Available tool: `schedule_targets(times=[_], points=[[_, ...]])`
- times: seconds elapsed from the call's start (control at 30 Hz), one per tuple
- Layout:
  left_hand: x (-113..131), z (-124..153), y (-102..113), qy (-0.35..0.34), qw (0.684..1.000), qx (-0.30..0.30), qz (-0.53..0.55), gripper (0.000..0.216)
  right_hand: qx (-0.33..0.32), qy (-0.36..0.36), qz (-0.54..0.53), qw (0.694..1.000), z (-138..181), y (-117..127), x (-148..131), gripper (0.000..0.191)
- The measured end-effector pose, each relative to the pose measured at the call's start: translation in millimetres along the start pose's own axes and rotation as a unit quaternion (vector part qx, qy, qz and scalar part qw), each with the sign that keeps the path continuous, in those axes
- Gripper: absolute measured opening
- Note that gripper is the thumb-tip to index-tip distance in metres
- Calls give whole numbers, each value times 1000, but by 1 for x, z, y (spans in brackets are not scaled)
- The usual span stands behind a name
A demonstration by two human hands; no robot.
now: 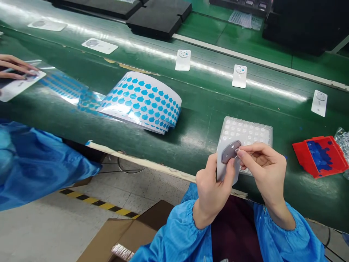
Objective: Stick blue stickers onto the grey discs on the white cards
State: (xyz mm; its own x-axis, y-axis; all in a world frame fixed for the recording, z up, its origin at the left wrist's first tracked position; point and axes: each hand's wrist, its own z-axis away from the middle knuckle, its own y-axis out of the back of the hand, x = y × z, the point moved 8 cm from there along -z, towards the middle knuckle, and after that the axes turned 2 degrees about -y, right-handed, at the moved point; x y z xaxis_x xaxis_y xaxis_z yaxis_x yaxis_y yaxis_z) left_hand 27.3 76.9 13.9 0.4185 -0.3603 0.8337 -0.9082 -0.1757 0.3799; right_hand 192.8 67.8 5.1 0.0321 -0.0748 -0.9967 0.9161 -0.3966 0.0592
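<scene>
My left hand (214,191) grips a white phone back cover (221,169) by its edges, tilted up above the bench. A grey oval camera plate (231,151) with small holes sits on the cover's upper part. My right hand (264,165) pinches at the right edge of this plate with thumb and forefinger; a tiny piece seems to be between the fingertips, too small to name. Behind and below the cover lies a clear plastic tray (247,125) with rows of small round white pieces, partly hidden by my hands.
A roll of blue stickers (141,100) lies left on the green bench (201,123). A red bin (338,154) with blue pieces stands right. Several covers lie farther back, one a white cover (182,62). A co-worker's hand (16,67) touches another cover at far left.
</scene>
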Motion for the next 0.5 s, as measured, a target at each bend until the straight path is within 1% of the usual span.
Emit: schedule_targets(times=[0.07, 0.2, 0.3, 0.37, 0.43, 0.5], points=[[0, 0, 1, 8, 1000, -4, -6, 3, -3, -3, 1, 1000, 0, 0, 0, 10], [-4, 1, 0, 17, 1000, -15, -18, 9, -2, -11, 14, 1000, -1, 0, -2, 14], [-5, 2, 1, 0, 1000, -22, -11, 8, -14, -24, 2, 1000, -2, 0, -3, 19], [-6, 4, 2, -5, 999, -32, 7, 6, -27, -37, -10, 999, -3, 0, -2, 25], [-11, 4, 1, 21, 997, -51, 54, 6, -39, -46, -17, 998, -5, 1, 1, 33], [-21, 3, -5, 85, 984, -84, 135, 10, -56, -53, -22, 997, -7, -1, 7, 41]])
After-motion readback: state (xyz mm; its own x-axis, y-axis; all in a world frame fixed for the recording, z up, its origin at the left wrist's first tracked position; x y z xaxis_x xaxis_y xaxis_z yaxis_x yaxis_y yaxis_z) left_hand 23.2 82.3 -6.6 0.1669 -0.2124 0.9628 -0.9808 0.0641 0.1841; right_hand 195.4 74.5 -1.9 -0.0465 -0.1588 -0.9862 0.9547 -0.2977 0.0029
